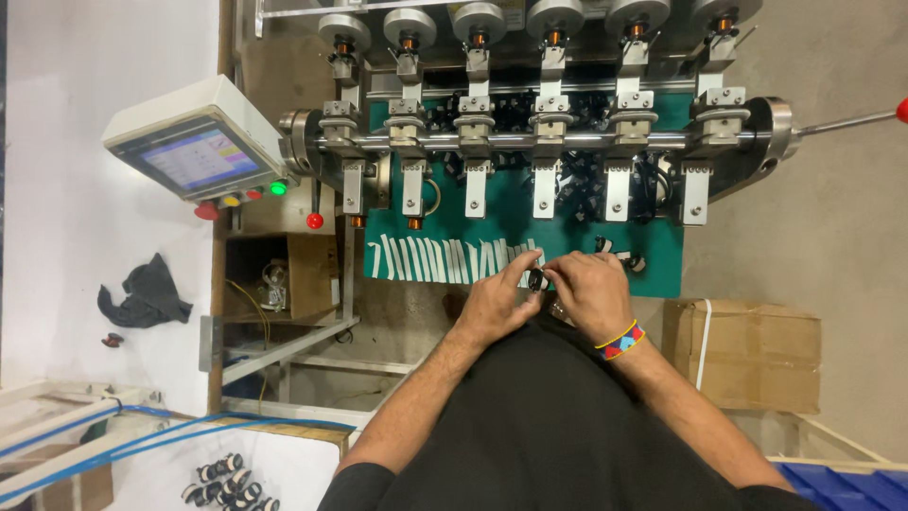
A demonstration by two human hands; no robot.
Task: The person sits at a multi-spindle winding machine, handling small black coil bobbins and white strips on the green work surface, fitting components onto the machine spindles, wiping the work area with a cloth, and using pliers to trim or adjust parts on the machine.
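Black and small, a part (535, 279) sits pinched between both hands at the near edge of the green mat (511, 227). The left hand (497, 303) closes its fingertips on the part from one side; the right hand (588, 291), with a coloured band (621, 341) at its wrist, closes on it from the other, and the two hands touch. A row of white strips (445, 260) lies on the mat just left of the hands. Beyond stands a winder (539, 142) with six heads along a steel shaft. A control panel (194, 142) is at far left, a carton (742, 355) at right.
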